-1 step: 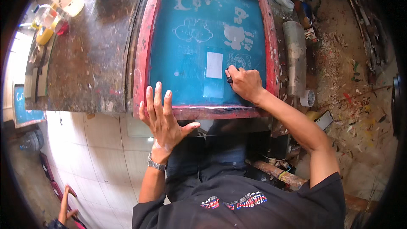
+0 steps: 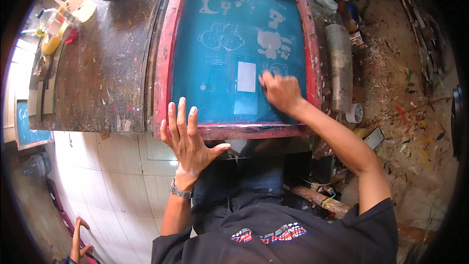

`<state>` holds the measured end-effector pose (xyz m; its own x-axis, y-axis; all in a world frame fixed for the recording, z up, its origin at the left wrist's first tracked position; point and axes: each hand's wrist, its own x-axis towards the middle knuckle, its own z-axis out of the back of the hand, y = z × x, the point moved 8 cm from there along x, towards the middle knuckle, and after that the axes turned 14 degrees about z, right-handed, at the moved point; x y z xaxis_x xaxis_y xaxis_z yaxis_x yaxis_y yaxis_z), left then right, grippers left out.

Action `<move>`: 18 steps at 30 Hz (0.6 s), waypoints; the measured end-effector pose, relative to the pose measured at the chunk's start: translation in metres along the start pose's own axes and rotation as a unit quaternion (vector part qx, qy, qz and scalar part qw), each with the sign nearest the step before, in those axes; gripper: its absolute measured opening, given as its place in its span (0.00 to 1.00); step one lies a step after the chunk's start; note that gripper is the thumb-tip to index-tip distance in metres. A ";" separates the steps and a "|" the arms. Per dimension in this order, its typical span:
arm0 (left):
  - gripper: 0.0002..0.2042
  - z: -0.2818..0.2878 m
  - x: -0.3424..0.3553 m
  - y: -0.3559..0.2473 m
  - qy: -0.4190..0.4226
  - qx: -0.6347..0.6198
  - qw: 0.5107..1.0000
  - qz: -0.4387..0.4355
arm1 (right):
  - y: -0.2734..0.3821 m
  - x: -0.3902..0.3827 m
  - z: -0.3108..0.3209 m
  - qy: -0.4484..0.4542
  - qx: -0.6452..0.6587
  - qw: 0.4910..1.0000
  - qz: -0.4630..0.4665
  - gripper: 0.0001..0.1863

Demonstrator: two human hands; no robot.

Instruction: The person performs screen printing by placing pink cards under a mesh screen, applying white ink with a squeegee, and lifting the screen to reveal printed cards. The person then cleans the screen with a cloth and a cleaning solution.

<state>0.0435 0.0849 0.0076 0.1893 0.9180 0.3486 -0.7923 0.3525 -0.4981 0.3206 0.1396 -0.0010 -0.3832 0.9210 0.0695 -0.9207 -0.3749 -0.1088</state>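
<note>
Blue screen (image 2: 215, 80): right of brown tabletop (image 2: 107, 76), long axis near to far.
Right hand (image 2: 282, 93): curled round blurred dark piece (image 2: 263, 87), screen's near right.
Left hand (image 2: 185, 134): fingers spread, pointing far, near-left corner.

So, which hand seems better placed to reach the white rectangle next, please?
Probably the right hand: it is beside the white rectangle, over the screen-printing mesh; the left hand is by the red frame.
</note>
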 end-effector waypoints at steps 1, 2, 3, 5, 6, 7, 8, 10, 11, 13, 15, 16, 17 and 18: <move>0.52 0.003 -0.001 0.000 -0.017 -0.014 1.000 -0.006 | -0.008 0.008 0.001 -0.017 -0.029 0.999 -0.036 0.12; 0.52 0.002 0.000 0.000 -0.013 -0.016 1.000 -0.006 | -0.021 0.021 -0.001 -0.035 -0.058 0.995 -0.073 0.12; 0.52 0.004 0.001 0.000 -0.018 -0.020 1.000 -0.010 | -0.028 0.024 0.002 -0.059 -0.086 0.988 -0.113 0.12; 0.51 0.005 0.001 -0.001 -0.024 -0.015 0.999 -0.026 | -0.014 0.013 0.008 -0.092 -0.045 0.992 -0.073 0.11; 0.51 0.006 0.000 -0.001 -0.028 -0.017 0.999 -0.033 | -0.005 0.003 0.005 -0.047 -0.038 0.996 -0.064 0.11; 0.51 0.008 0.000 -0.002 -0.038 -0.026 0.998 -0.044 | -0.003 -0.001 -0.004 0.016 -0.023 0.998 -0.058 0.12; 0.51 0.006 0.000 0.000 -0.030 -0.024 0.999 -0.037 | -0.005 0.002 -0.004 -0.005 -0.020 0.999 -0.045 0.12; 0.50 0.008 -0.001 0.002 -0.041 -0.031 0.998 -0.029 | -0.013 0.011 -0.016 0.025 0.007 0.999 -0.048 0.14; 0.50 0.006 -0.002 0.002 -0.031 -0.033 0.999 -0.024 | -0.020 0.017 -0.012 -0.021 -0.005 0.998 -0.065 0.13; 0.51 0.006 -0.003 0.000 -0.030 -0.033 0.998 -0.033 | -0.031 0.028 -0.003 -0.095 -0.027 0.989 -0.111 0.13; 0.51 0.007 -0.002 0.000 -0.037 -0.030 0.998 -0.032 | -0.026 0.024 -0.002 -0.076 -0.028 0.990 -0.115 0.13; 0.51 0.006 -0.004 0.000 -0.028 -0.032 0.999 -0.029 | -0.017 0.018 0.004 -0.102 -0.040 0.989 -0.095 0.14; 0.51 0.007 -0.003 -0.001 -0.040 -0.029 0.998 -0.040 | -0.013 0.010 -0.003 -0.039 -0.012 0.995 -0.094 0.14; 0.51 0.007 -0.004 -0.001 -0.041 -0.028 0.998 -0.038 | -0.006 0.000 -0.006 -0.004 0.010 0.997 -0.080 0.14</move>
<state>0.0397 0.0793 0.0121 0.1981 0.8710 0.4495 -0.7428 0.4326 -0.5110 0.3260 0.1427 -0.0063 -0.2310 0.9686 0.0924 -0.9715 -0.2245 -0.0759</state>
